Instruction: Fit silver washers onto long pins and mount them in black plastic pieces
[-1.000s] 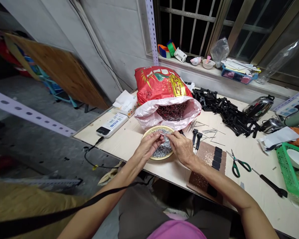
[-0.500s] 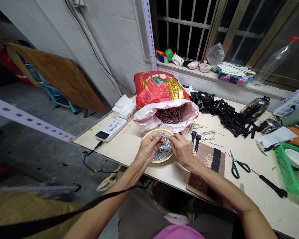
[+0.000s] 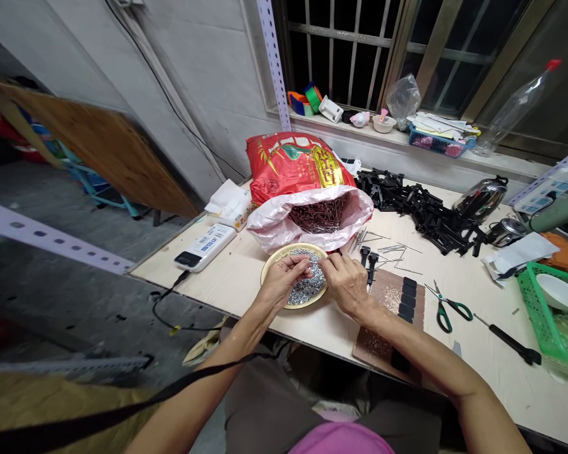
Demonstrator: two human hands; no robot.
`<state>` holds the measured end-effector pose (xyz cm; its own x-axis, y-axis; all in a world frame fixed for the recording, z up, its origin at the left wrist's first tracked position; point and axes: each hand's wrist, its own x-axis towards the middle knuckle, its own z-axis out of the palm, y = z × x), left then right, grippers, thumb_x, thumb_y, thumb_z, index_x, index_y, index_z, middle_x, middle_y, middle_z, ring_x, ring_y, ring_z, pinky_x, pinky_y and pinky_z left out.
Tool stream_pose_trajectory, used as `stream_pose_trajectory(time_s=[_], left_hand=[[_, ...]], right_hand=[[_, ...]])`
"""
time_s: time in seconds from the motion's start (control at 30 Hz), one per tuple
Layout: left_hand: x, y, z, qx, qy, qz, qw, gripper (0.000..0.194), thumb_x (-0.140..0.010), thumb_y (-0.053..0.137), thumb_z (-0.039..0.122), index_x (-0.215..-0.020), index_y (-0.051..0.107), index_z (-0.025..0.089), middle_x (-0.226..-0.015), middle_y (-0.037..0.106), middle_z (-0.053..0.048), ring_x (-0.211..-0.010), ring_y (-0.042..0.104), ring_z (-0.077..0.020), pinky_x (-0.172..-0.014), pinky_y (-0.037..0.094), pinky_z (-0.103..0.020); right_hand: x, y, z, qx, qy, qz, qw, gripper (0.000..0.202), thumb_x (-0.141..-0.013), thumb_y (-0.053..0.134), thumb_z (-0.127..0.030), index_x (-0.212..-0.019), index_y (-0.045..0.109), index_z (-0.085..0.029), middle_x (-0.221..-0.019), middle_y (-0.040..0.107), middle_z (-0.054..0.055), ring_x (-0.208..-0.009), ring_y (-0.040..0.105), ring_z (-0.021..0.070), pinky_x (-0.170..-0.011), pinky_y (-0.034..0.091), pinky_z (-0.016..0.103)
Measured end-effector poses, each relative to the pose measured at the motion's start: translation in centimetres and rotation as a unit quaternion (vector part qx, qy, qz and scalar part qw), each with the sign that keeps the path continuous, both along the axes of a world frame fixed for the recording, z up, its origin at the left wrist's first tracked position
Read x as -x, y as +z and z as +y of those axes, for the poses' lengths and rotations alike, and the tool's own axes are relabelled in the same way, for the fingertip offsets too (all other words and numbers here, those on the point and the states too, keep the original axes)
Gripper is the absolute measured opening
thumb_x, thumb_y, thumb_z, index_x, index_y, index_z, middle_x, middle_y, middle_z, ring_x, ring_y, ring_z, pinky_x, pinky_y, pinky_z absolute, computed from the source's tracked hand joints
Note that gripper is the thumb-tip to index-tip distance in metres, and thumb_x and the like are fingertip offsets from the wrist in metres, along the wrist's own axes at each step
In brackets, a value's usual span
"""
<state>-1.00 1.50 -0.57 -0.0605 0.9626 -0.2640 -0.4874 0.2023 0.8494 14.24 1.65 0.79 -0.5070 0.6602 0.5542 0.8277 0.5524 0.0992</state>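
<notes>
A shallow yellow bowl (image 3: pixel 266 275) of small silvery metal pieces (image 3: pixel 307 290) sits near the table's front edge. Over its left side is my left hand (image 3: pixel 284 280), thumb and fingertips pinched together. My right hand (image 3: pixel 346 282) is closed in a pinch at the bowl's right rim, its fingertips close to those of the left. Whatever the fingertips hold is too small to make out. Just behind the bowl lies a red bag (image 3: pixel 288 161), its mouth facing me, full of dark reddish-brown screws or pins (image 3: pixel 318 215).
Right of the bowl lie loose metal rods (image 3: pixel 400 249), black-handled tools (image 3: pixel 372 268), a brown board (image 3: pixel 378 334) with black pads, scissors (image 3: pixel 447 309) and a screwdriver-like tool (image 3: pixel 511 340). Black plastic parts (image 3: pixel 416 205) are heaped behind. A power bank (image 3: pixel 206 246) and green basket (image 3: pixel 532 296) flank the work.
The view has shifted slightly, so the table's things appear a little further left. My hands stay pinched over the bowl; a thin glint between the fingertips earlier is less distinct now.
</notes>
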Motion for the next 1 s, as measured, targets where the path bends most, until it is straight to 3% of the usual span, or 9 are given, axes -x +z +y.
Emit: stream_pose_trajectory(time_s=[0.27, 0.67, 1.0], left_hand=[[0.11, 0.49, -0.09, 0.004, -0.018, 0.013, 1.0, 0.038, -0.04, 0.09, 0.03, -0.065, 0.067, 0.011, -0.056, 0.064, 0.001, -0.049, 0.055, -0.007, -0.053, 0.049, -0.019], [-0.11, -0.38, -0.23, -0.025, -0.004, 0.076, 0.997, 0.042, -0.043, 0.087, 0.04, -0.065, 0.065, 0.012, -0.055, 0.061, 0.002, -0.049, 0.054, -0.0089, -0.052, 0.048, -0.023], [0.21, -0.07, -0.52, -0.076, -0.031, 0.163, 0.983, 0.038, -0.057, 0.076, 0.048, -0.068, 0.062, 0.015, -0.058, 0.059, 0.002, -0.047, 0.049, -0.0089, -0.048, 0.044, -0.024]], right_hand=[[-0.25, 0.05, -0.3, -0.006, 0.017, -0.012, 1.0, 0.029, -0.099, 0.037, -0.018, -0.085, 0.062, -0.021, -0.069, 0.059, 0.002, -0.067, 0.046, 0.015, -0.059, 0.025, 0.03], [-0.69, -0.49, 0.07, -0.093, 0.056, -0.032, 0.994, 0.028, -0.098, 0.037, -0.014, -0.083, 0.061, -0.019, -0.066, 0.058, 0.001, -0.066, 0.045, 0.0146, -0.062, 0.024, 0.03], [-0.63, -0.14, -0.14, 0.064, 0.047, 0.077, 0.994, 0.026, -0.098, 0.044, -0.032, -0.088, 0.064, -0.019, -0.08, 0.065, 0.003, -0.071, 0.054, 0.0116, -0.063, 0.034, 0.024]])
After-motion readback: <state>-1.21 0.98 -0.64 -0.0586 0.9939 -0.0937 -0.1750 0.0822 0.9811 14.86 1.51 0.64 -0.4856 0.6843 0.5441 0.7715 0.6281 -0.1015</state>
